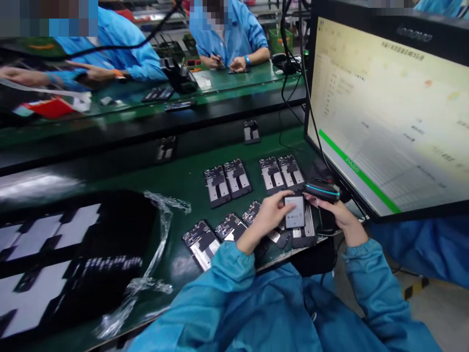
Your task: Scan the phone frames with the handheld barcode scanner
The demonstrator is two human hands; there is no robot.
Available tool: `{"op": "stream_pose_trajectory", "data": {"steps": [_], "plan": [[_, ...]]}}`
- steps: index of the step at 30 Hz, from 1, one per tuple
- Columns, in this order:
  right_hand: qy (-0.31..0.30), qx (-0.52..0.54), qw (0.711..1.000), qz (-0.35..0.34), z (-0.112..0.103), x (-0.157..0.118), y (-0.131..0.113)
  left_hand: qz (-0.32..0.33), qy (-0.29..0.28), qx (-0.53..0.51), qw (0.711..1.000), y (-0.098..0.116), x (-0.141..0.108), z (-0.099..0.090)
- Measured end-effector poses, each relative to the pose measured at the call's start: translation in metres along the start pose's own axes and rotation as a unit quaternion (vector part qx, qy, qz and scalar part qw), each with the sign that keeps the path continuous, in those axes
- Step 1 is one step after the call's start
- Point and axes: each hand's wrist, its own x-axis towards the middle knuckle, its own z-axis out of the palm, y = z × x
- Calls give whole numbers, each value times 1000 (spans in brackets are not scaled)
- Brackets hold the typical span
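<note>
My left hand [271,213] grips a flat grey battery [294,212] by its upper left edge, fingers closed on it. The battery is over an open phone body [308,229] near the table's front edge. Just right of it, my right hand [335,209] has its fingers pressed together below the black scanner [322,189] with a blue light strip; a small pale piece shows at the fingertips, too small to name. More open phone bodies [201,240] lie left of my hands, and two pairs [238,177] stand behind.
A monitor [388,117] showing a green PASS bar stands at the right. On the left is a black tray [113,220] with pale pieces, beside crumpled clear plastic [161,239]. Two people in blue work across the green table [183,181]. Black cables hang by the monitor.
</note>
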Motion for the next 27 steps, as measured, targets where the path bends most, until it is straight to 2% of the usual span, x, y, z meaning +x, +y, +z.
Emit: {"op": "stream_pose_trajectory", "data": {"steps": [2,4,8,11,13,15,17,20,23,25,27], "plan": [[4,10,1000,7,-2,2,0,-10,-16,4,1000,-6,-11,21],[4,19,1000,16,-1,3,0,17,-18,23,999,-9,-17,33],[4,20,999,27,2,5,-1,146,-22,141,979,-9,-18,35],[14,8,1000,21,3,4,-3,189,-18,254,948,-10,-23,36],[27,0,1000,14,5,-3,-4,169,29,322,931,-11,-33,44],[48,-4,999,9,7,-18,-3,117,96,367,918,-12,-46,58],[70,9,997,18,10,-39,0,75,120,377,915,-12,-57,73],[94,53,993,38,16,-68,8,68,108,308,943,-7,-67,92],[107,97,989,31,21,-80,15,65,134,154,977,1,-70,95],[110,114,987,21,21,-83,16,41,135,48,989,2,-63,83],[111,124,986,12,18,-86,15,8,160,-15,987,-1,-40,54]]}}
